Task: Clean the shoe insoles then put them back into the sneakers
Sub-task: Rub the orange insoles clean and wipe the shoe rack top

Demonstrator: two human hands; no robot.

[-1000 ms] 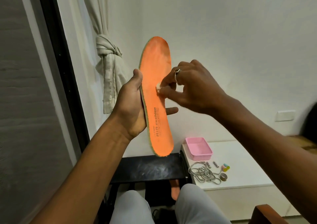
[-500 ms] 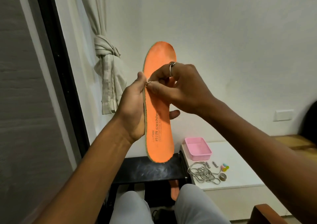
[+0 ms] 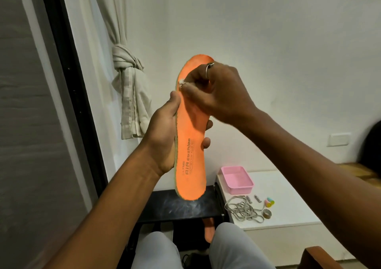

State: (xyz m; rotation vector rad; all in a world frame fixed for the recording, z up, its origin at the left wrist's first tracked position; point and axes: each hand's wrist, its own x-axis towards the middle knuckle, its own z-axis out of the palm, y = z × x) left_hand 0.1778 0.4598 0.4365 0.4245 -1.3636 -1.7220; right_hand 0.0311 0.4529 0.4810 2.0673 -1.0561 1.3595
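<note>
Insole [image 3: 190, 157] upright, centre frame, left hand [image 3: 165, 137] grip clamped round its middle. Right hand [image 3: 218, 95] has moved up toward the toe, grip pinching a small white wad [image 3: 181, 81], probably tissue. Still scrubbing; refit comes later.

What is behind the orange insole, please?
Two fingertips of the left hand show past the right edge of the insole; the rest of those fingers is covered. Its lower end hides part of the black bench.

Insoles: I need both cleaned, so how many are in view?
2. One insole stands upright in the left hand, the right hand pinching a white wad on it. A second orange piece, apparently an insole, lies below the black bench, partly hidden by knees.
</note>
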